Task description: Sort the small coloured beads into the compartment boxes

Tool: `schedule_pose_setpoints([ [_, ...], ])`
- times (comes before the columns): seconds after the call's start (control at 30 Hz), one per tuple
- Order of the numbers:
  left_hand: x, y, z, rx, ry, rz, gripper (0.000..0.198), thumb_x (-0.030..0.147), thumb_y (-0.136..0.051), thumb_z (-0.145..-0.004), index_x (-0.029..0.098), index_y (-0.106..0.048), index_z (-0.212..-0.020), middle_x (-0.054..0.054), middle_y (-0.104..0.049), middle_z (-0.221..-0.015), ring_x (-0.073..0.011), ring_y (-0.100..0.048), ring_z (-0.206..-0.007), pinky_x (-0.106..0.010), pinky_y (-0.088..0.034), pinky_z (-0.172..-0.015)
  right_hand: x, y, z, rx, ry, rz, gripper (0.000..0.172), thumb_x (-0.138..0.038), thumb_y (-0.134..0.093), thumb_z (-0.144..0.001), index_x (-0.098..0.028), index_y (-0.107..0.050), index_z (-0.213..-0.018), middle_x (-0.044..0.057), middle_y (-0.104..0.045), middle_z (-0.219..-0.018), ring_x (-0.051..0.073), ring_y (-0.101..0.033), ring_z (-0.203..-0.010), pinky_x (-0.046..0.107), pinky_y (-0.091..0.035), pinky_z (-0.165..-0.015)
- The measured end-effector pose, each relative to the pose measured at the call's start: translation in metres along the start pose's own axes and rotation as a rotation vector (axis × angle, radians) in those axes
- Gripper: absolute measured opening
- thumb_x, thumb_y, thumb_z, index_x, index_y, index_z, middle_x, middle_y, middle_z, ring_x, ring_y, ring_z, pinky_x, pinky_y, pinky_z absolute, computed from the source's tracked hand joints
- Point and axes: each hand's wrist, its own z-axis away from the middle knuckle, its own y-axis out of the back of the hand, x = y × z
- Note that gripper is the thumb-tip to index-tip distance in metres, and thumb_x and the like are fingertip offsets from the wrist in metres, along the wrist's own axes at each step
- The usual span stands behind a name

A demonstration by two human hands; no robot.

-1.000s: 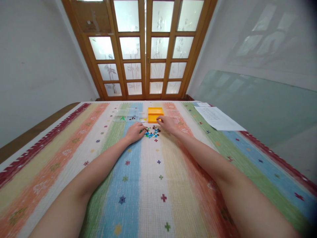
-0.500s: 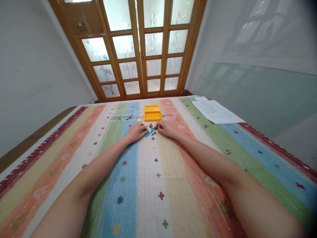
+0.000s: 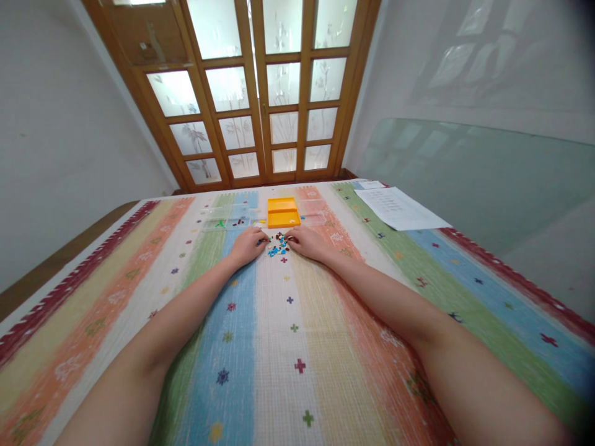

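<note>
A small pile of mixed pieces (image 3: 277,248), blue, dark brown and pale, lies on the striped tablecloth between my two hands. At the pile's left edge is my left hand (image 3: 248,245), its fingers curled together; something small and dark shows by the fingertips, too tiny to name. My right hand (image 3: 307,241) reaches in from the other side with bent fingers closed over the pile's upper right edge. What its fingertips pinch, if anything, is hidden. Just beyond the hands lies an open yellow box (image 3: 284,219) with a small pale piece inside it.
Left of the yellow box, a clear compartment tray (image 3: 209,227) holds green, brown and yellow pieces. Another clear tray (image 3: 313,214) lies to its right, with a blue piece near its edge. Printed paper sheets (image 3: 400,209) rest on the table's far right.
My right hand has shifted slightly left over the pile's edge. My left hand stays beside the pile, fingers still curled. The whole view has swung a little.
</note>
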Motion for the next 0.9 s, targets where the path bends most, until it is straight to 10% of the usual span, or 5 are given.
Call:
schedule_pose_setpoints([
  [0.9,-0.002,0.000,-0.003,-0.057,-0.029,0.056,0.020,0.028,-0.061,-0.096,0.024,-0.080,-0.102,-0.007,-0.074,-0.107,-0.0249,-0.065,-0.108,-0.040,-0.050,-0.102,0.009,-0.011,-0.002,0.041,0.044,-0.024,0.017,-0.010,-0.062,-0.089,-0.019,-0.074,-0.097,0.007,-0.071,-0.102,0.024,-0.062,-0.101,0.031,-0.046,-0.087],
])
